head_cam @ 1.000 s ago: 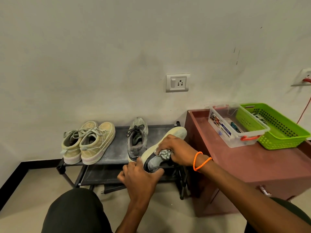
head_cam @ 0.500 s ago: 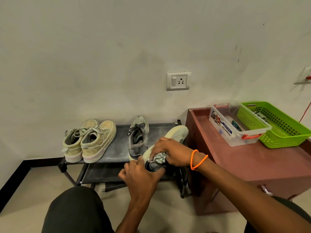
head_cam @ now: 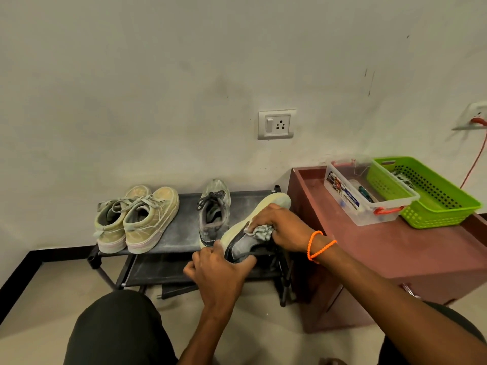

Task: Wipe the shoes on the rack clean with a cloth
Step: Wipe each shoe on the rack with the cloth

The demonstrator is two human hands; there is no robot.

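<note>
Left hand [head_cam: 218, 270] grips heel of grey shoe [head_cam: 245, 241]; long axis runs heel-near, toe-far; right hand [head_cam: 279, 227] pinches cloth [head_cam: 262, 231] against side, apparently mid-shoe

A low black shoe rack [head_cam: 184, 227] stands on the pale floor [head_cam: 39, 299] against the wall. On its top shelf, a pair of tan sneakers [head_cam: 137, 219] sits at the left, touching side by side, toes toward the wall; a grey laced shoe [head_cam: 213, 212] sits right of the middle. The lower shelf [head_cam: 158, 270] looks bare, though shadow hides much of it. Just right, a reddish-brown surface [head_cam: 382, 246] carries a clear plastic box [head_cam: 369, 196] and a green basket [head_cam: 427, 193], touching.
</note>
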